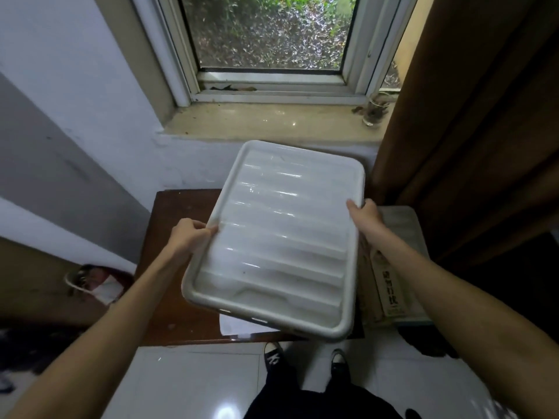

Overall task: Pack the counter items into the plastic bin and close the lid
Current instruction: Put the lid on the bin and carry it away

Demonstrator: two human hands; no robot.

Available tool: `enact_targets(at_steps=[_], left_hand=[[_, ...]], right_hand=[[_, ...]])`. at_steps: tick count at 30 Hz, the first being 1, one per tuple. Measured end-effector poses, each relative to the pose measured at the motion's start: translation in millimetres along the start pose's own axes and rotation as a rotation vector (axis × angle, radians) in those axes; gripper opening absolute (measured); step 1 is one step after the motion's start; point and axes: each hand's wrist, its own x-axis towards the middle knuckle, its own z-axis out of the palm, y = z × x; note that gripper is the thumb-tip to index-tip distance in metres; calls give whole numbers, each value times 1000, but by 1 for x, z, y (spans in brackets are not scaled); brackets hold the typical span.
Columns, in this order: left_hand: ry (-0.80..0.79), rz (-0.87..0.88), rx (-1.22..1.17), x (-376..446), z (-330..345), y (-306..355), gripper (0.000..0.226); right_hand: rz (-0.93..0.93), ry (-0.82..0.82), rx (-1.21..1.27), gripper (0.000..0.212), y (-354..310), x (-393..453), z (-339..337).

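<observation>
A white ribbed plastic lid (278, 237) is held in the air above the dark brown wooden table (175, 297), tilted with its far end higher. My left hand (190, 234) grips the lid's left rim, thumb on top. My right hand (366, 217) grips the right rim, thumb on top. Under the lid's near edge a white strip of the bin (239, 325) shows; the rest of the bin and whatever it holds are hidden by the lid.
A cardboard box (390, 285) stands right of the table under my right forearm. Behind is a stone window sill (272, 122) with a small glass jar (375, 111). A brown curtain (472, 131) hangs at right. My shoes (273, 356) stand on white floor tiles.
</observation>
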Motion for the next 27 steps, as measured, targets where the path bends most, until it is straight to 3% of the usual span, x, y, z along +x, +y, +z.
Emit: enact_targets(at_steps=[13,22,27], left_hand=[[-40,-158,17,-31,10,-40,37],[-166,-162,90,-35,7,-41,55],[58,1,-54,-32,14,-45,56]], right_hand=[[-118,-153,-105,44,-24,11,27],[-105,-237,-24,51,-1,-7,24],[-136,-130,-54,59,30,-23,26]])
